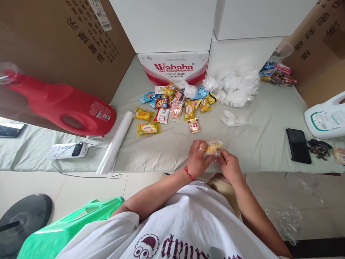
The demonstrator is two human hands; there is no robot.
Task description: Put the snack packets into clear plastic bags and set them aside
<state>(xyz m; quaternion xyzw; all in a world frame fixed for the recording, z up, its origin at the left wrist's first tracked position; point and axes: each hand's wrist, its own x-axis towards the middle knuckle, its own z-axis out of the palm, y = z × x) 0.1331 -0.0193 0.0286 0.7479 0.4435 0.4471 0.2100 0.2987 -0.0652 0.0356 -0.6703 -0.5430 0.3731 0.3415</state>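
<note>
Okay, both hands are on one piece, at the near edge of the pale green cloth (161, 156): a yellow-wrapped snack pack (215, 147) with clear plastic wrap (217, 154) around it. Left hand (198, 157) is curled closed on the pack's 9 o'clock end; right hand (229, 164) has thumb and fingertips pinched together, seemingly on the wrap at the 4 o'clock corner, exact hold too small to tell. Step in hand looks like working that wrap around the pack; whether it's going on or coming off, can't tell. To do it well: left grip firm enough to stop twisting, light enough not to crush what's inside; right pinch should take wrap only, not the printed packet, and pull flat and slow, since thin film probably bunches or tears. Bringing the pack toward 12, farther over the cloth, would lower the drop risk. Clock from the hands: small red-and-white snack packet (194, 125) near at 11, mixed snack pile (175, 100) beyond it, single crumpled clear bag (230, 118) at 1, heap of clear bags (237, 86) farther off between 12 and 1, clear film roll (115, 144) well apart at 9.
</note>
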